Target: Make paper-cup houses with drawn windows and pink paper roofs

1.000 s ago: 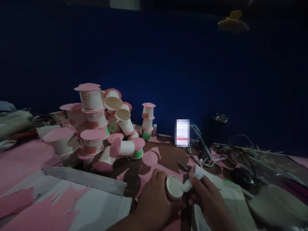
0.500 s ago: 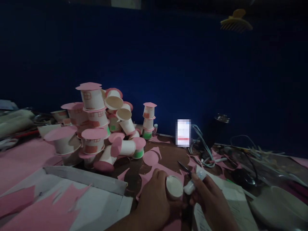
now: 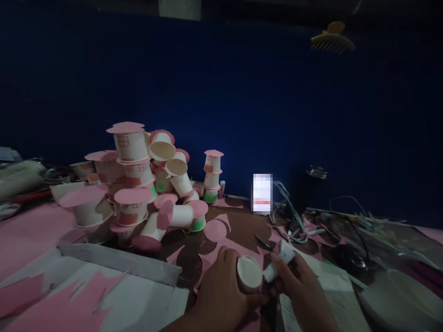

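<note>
A small paper cup (image 3: 249, 274) is gripped in my left hand (image 3: 223, 288), its round pale end turned up toward me. The fingers wrap around its side. My right hand (image 3: 301, 286) pinches a white tube (image 3: 279, 262) with a little blue print. The lower end of the tube sits close to the cup's right rim; whether they touch I cannot tell. A dark pointed blade (image 3: 263, 242) lies just beyond the right hand, its other end hidden. Under the hands is cut pink paper (image 3: 226, 246), and a pink paper disc (image 3: 215, 230) lies behind it.
Paper cups with pink paper tops (image 3: 133, 175) are piled at left, beside a narrower cup stack (image 3: 212, 177). A shallow white box (image 3: 117, 258) holds pink scraps. At right are a lit phone (image 3: 262, 193), cables (image 3: 285, 203), a dark bottle (image 3: 308, 189) and a pale bowl (image 3: 401, 295).
The view has shifted slightly. The tube in my right hand has tilted a little, its lower end staying beside the cup. My left hand keeps its hold on the paper cup.
</note>
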Demonstrator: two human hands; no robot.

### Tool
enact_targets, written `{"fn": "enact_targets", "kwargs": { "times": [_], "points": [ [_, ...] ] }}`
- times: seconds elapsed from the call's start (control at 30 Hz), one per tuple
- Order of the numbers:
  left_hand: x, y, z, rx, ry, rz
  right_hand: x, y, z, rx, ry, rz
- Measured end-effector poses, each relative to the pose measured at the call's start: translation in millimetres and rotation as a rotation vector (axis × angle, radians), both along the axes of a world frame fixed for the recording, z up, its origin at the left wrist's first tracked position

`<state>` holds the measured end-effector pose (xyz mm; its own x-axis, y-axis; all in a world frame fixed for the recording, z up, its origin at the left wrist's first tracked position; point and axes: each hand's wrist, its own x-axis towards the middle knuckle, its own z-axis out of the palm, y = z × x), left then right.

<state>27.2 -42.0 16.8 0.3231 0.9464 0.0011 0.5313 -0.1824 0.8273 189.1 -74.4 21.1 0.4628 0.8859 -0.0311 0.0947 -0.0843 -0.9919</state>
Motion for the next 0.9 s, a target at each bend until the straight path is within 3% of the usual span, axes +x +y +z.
{"fn": "enact_targets", "kwargs": {
  "times": [0.2, 0.4, 0.6, 0.9],
  "points": [
    [0.2, 0.3, -3.7, -0.007, -0.036, -0.035, 6.8, -3.5, -1.3, 0.047, 0.125, 0.038],
    [-0.1, 0.4, -0.3, -0.034, -0.058, -0.029, 9.4, -5.6, -7.6, 0.048, -0.082, 0.069],
    [0.0, -1.6, 0.3, -0.016, -0.050, -0.027, 0.5, -6.7, -3.0, 0.094, -0.054, -0.009],
    [1.2, -4.7, 6.8, 0.072, -0.015, -0.079, -7.8, -11.1, 8.3, 0.152, -0.200, -0.046]
  ]
}}
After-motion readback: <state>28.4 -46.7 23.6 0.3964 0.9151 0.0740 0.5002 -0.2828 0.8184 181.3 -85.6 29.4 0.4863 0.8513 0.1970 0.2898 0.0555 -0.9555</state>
